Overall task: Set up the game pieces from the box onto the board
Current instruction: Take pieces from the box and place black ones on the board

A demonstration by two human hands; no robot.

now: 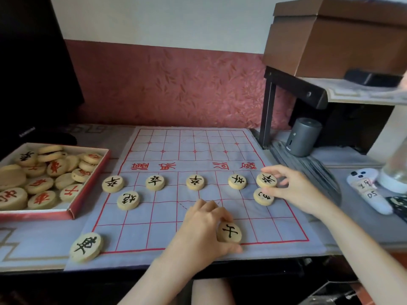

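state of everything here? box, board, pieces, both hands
box, open, holds loose pieces, mostly red-marked
board, spread flat, pieces only on its near half
black-marked pieces, nine, all face up
left hand, fingers grip the near-row piece, which rests on the board
right hand, fingers pinch the end piece of the five-piece row

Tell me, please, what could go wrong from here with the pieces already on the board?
1. The right hand pinches the end piece and sits right beside the piece below; it may push that one off its crossing.
2. The cloth board reaches the front edge of the table, where the corner piece sits; if the left hand, gripping a near-row piece, drags the cloth, pieces could slide or fall.
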